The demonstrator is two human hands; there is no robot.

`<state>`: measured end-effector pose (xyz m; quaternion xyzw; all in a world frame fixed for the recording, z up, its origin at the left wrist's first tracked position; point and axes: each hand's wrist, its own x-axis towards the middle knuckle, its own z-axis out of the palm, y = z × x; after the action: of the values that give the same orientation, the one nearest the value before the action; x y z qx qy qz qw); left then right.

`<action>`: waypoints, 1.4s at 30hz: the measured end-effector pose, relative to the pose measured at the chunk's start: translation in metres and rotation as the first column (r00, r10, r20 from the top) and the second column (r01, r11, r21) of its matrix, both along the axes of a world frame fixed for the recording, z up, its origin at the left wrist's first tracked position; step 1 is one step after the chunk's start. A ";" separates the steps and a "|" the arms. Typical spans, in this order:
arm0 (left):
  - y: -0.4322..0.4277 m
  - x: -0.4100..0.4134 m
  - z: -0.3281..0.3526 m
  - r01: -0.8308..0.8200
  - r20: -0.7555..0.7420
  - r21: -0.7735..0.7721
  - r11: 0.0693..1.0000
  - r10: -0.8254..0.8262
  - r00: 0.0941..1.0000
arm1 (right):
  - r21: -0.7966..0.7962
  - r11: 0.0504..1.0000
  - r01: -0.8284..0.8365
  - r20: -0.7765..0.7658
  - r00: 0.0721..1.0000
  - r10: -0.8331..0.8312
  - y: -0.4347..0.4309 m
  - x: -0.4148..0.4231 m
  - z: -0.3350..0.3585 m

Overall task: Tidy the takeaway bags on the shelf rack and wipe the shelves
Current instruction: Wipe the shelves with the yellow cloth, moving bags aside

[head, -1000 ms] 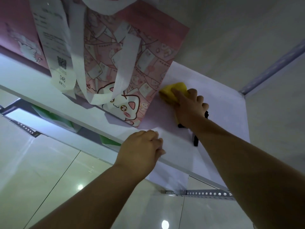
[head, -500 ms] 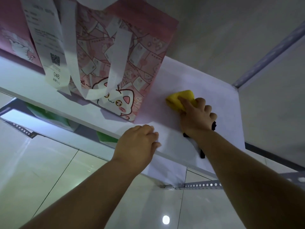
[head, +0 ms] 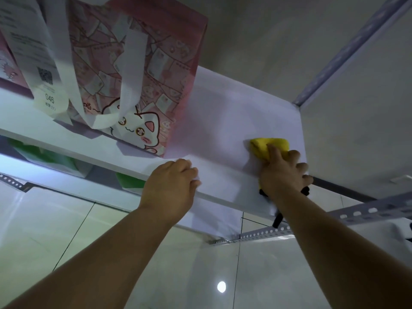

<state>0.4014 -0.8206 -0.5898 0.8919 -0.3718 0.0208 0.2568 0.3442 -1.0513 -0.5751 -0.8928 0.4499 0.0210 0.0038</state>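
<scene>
I am on the wiping step. My right hand (head: 283,172) has its fingers curled around the yellow cloth (head: 265,144) and presses it flat on the shelf (head: 234,112), well to the right of the pink bag (head: 138,81). My left hand (head: 171,188) sits just in front of the pink bag's right corner, fingers curled over the shelf's front edge, holding on, I think. Next I should slide the cloth toward the pink bag and stop before bumping it, or lift the bag aside to wipe under it.
</scene>
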 end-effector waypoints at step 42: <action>0.148 0.071 0.071 -0.454 -0.275 -0.083 0.887 0.418 0.866 | 0.386 0.793 -0.472 0.605 0.778 0.169 0.188 0.056 0.058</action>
<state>0.4721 -0.6727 -0.5183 0.9271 -0.1223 -0.0070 0.3543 0.4007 -0.8629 -0.5171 -0.8917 0.2415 -0.1109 0.3664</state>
